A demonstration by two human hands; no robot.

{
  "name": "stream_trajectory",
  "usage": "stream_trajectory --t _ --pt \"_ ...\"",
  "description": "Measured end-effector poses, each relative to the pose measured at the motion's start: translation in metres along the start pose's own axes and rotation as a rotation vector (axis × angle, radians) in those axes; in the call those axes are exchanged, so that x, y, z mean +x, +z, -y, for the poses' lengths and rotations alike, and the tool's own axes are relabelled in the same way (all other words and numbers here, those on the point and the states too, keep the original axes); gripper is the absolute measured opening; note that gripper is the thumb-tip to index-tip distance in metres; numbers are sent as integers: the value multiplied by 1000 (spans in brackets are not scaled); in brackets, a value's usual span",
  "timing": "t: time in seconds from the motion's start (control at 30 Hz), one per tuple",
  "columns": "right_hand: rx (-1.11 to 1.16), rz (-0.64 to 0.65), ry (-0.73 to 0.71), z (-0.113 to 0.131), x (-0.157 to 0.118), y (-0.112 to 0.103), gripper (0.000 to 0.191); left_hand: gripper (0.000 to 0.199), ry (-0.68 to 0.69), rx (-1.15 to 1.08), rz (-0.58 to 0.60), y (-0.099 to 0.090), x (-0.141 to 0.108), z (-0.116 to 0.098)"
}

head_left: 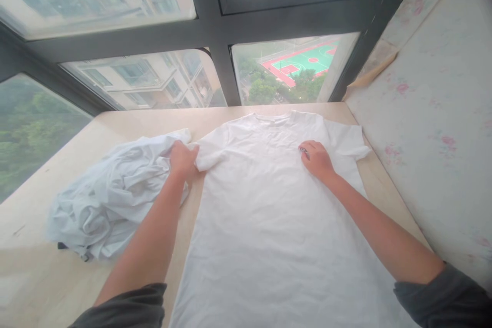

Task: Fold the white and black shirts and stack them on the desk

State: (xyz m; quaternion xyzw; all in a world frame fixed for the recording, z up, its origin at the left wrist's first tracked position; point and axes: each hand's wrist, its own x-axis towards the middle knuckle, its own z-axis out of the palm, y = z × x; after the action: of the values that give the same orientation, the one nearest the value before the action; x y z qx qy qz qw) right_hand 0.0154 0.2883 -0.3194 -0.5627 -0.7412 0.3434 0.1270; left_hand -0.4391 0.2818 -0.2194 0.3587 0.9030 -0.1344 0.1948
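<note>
A white T-shirt (265,205) lies spread on the pale window ledge, its neckline toward the window and its hem out of view at the bottom. At the end of its left sleeve, my left hand (184,160) pinches the sleeve's edge, close beside a crumpled heap of white cloth (111,189). My right hand (315,158) rests on the upper right chest of the shirt, fingers curled around a small dark-and-white patterned object (304,151), mostly hidden. The shirt's right sleeve (348,138) lies outspread beyond this hand.
The wooden ledge (23,261) runs up to dark window frames (154,36) at the back and left. A wall with flowered paper (434,113) rises along the right, its paper peeling near the window corner. Small dark bits show under the heap's near edge.
</note>
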Motion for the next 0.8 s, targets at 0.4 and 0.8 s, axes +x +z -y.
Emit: stream_trajectory --t 0.4,0.8 --pt "6 31 25 4 2 -1 31 23 162 168 240 -24 44 -20" --pt "19 41 39 7 2 -4 32 41 628 21 307 -7 -92 -79"
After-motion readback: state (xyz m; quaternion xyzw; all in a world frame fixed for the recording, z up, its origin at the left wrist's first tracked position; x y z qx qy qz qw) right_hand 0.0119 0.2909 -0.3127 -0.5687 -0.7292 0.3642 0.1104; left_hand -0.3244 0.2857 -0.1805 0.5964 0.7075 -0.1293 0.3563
